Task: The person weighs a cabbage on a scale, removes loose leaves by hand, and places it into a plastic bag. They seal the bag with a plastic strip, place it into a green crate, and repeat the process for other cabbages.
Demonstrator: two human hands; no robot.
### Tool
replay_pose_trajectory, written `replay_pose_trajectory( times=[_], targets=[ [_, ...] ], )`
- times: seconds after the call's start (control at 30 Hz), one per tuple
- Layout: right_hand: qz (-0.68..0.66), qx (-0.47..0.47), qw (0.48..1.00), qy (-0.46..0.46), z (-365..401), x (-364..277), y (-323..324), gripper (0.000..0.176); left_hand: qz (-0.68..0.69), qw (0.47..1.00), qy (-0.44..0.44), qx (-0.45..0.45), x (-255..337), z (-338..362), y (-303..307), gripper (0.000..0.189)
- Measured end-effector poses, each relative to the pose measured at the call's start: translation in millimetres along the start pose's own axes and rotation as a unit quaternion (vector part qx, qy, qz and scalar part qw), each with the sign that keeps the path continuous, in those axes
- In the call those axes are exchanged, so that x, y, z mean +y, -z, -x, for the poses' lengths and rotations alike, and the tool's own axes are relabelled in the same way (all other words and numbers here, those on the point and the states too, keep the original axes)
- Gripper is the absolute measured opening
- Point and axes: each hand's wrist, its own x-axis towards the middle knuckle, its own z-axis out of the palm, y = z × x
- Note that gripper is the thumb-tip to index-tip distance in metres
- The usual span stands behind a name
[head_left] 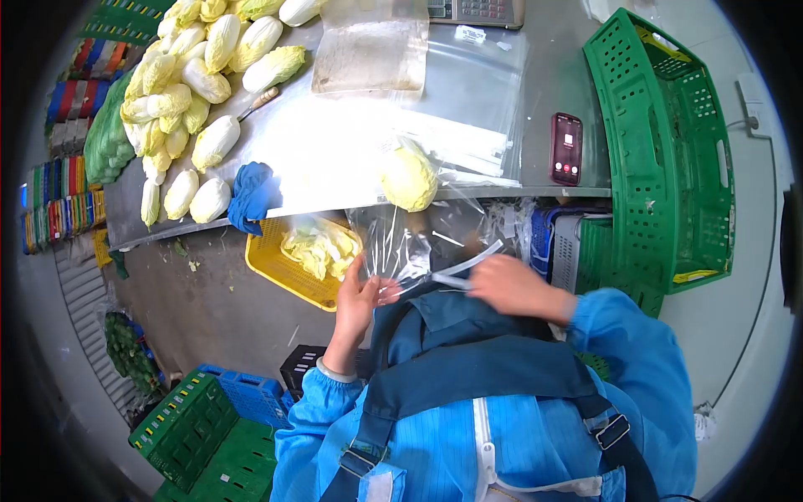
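A clear plastic bag (401, 247) stretches between my two hands, just below the table's front edge. Its left side is pinched between the thumb and fingers of my left hand (358, 303). My right hand (508, 286) is closed at the white strip along the bag's near right edge, its fingertips partly hidden. Right at the table edge, beyond the bag, sits a pale yellow napa cabbage (408, 178), and the bag's far part overlaps it in this view. A stack of flat clear bags (468, 146) lies on the table behind the cabbage.
Many napa cabbages (205, 79) are piled at the table's left, with a knife (261, 102) and blue cloth (249, 197) nearby. A yellow basket (276, 266) holds trimmed leaves. A phone (566, 151) and scale (477, 12) rest on the table; green crates (661, 151) stand right.
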Motion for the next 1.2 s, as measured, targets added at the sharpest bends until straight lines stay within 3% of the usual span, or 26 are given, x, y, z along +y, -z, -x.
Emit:
replay_pose_trajectory(
  times=[0.07, 0.1, 0.2, 0.23, 0.27, 0.3, 0.33, 0.37, 0.4, 0.5, 0.53, 0.6, 0.67, 0.77, 0.8, 0.9, 1.03, 1.07, 1.17, 1.2],
  targets=[
    [0.146, -0.141, 0.976, -0.079, 97, 52, -22, 0.010, -0.006, 1.000, -0.003, -0.019, 2, 0, 4, 0.057],
    [0.161, -0.412, 0.875, -0.200, 160, 79, -47, 0.017, -0.009, 1.000, -0.004, -0.028, 4, 1, 6, 0.057],
    [0.060, -0.437, 0.847, -0.296, 190, 83, -42, 0.036, -0.021, 0.999, 0.037, -0.024, 16, -7, 29, 0.053],
    [0.076, -0.300, 0.912, -0.271, 164, 77, -31, 0.043, -0.028, 0.998, 0.060, -0.009, 16, -8, 34, 0.051],
    [0.093, -0.152, 0.954, -0.240, 113, 67, -10, 0.050, -0.188, 0.977, -0.092, 0.040, 14, -12, 31, 0.049],
    [0.127, -0.031, 0.966, -0.224, 71, 60, 3, 0.051, -0.340, 0.905, -0.240, 0.088, 10, -19, 26, 0.046],
    [0.160, 0.092, 0.962, -0.202, 33, 56, 13, 0.053, -0.474, 0.784, -0.378, 0.132, 7, -26, 21, 0.044],
    [0.136, 0.135, 0.969, -0.157, 7, 57, 18, 0.055, -0.584, 0.620, -0.495, 0.170, 7, -29, 17, 0.042],
    [0.129, 0.177, 0.970, -0.102, -15, 58, 19, 0.046, -0.580, 0.628, -0.510, 0.099, 10, -28, 13, 0.052],
    [0.065, 0.142, 0.986, 0.062, -40, 79, 24, 0.029, -0.531, 0.641, -0.554, -0.004, 3, -42, 18, 0.040],
    [-0.001, 0.156, 0.985, 0.068, -45, 82, 26, 0.011, -0.515, 0.662, -0.544, -0.012, 6, -44, 23, 0.022],
    [-0.193, 0.108, 0.975, -0.022, -50, 98, 27, 0.010, -0.438, 0.783, -0.442, -0.023, 11, -46, 40, 0.021],
    [-0.392, 0.101, 0.903, -0.145, -57, 106, 23, 0.018, -0.308, 0.897, -0.316, -0.033, 16, -56, 48, 0.025],
    [-0.497, 0.130, 0.825, -0.237, -86, 111, 20, 0.024, -0.115, 0.978, -0.155, -0.072, 41, -80, 53, 0.038],
    [-0.497, 0.164, 0.806, -0.275, -95, 118, 6, 0.029, -0.062, 0.992, -0.105, -0.031, 48, -86, 44, 0.041],
    [-0.452, 0.140, 0.787, -0.395, -108, 125, -22, 0.032, -0.047, 0.999, -0.013, 0.017, 25, -127, 46, 0.040],
    [-0.312, 0.172, 0.828, -0.432, -112, 114, -19, 0.037, -0.101, 0.993, -0.031, 0.057, 18, -145, 31, 0.039],
    [-0.355, 0.164, 0.813, -0.432, -106, 114, -13, 0.032, -0.104, 0.992, -0.038, 0.067, 16, -144, 30, 0.037],
    [-0.144, 0.346, 0.844, -0.384, -103, 89, 10, 0.029, -0.032, 0.998, -0.010, 0.059, 24, -134, 28, 0.038],
    [-0.060, 0.335, 0.892, -0.298, -105, 74, 20, 0.035, -0.041, 0.998, -0.003, 0.048, 25, -133, 30, 0.038]
  ],
)
